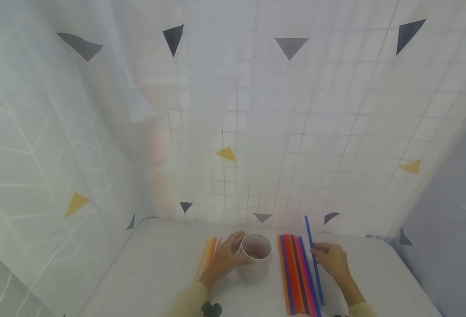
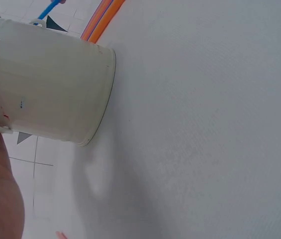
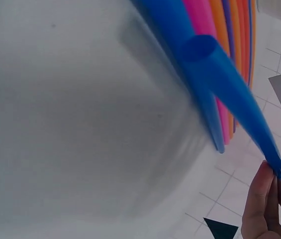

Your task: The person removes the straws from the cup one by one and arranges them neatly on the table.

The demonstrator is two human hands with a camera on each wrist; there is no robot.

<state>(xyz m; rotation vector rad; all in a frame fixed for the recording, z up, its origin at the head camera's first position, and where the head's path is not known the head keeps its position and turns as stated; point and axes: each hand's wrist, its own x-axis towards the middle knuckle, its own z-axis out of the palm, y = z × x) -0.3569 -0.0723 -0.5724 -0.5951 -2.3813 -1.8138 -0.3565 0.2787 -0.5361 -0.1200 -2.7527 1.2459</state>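
A white bucket [image 1: 255, 264] stands upright on the white table, its open top toward the head camera. My left hand [image 1: 226, 255] grips its left side near the rim; in the left wrist view, the bucket [image 2: 50, 79] shows small side handles. My right hand [image 1: 332, 259] pinches a blue straw [image 1: 313, 259] between thumb and fingers. That blue straw [image 3: 239, 94] is lifted above the others in the right wrist view, its hollow end toward the camera. Beside it lies a row of colored straws [image 1: 296, 273] in orange, red, purple, pink and blue, between bucket and right hand.
Several yellow, orange and pink straws [image 1: 204, 257] lie left of the bucket, partly hidden by my left arm. A patterned white wall covering [image 1: 264, 132] with printed triangles rises behind the table [image 1: 137, 273]. A grey surface [image 1: 454, 211] stands at the right.
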